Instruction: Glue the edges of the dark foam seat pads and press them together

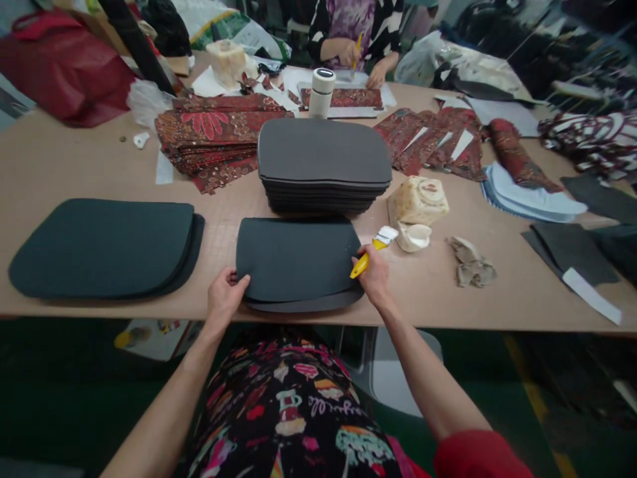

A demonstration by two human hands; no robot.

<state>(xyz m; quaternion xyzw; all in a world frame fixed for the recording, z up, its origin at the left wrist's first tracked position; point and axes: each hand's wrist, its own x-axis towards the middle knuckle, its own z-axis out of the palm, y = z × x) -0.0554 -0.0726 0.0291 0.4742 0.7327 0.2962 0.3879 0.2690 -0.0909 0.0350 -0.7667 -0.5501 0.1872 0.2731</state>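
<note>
A dark rounded panel (298,259) lies in front of me near the table's front edge, with another sheet showing beneath its lower edge. My left hand (226,290) pinches the panel's left lower edge between thumb and fingers. At its right edge, my right hand (372,271) is closed around a brush with a yellow handle (361,264) and pale bristles pointing up and right. Directly behind the panel rises a tall stack of similar dark panels (323,153). More dark panels (104,245) lie overlapped on the left.
A yellowish block-shaped container (422,199) with a white cup (414,236) stands right of the stack. A crumpled cloth (472,263) lies farther right. Behind are patterned red pieces (219,136), a white bottle (322,93) and a person's hands (377,73), one holding a brush.
</note>
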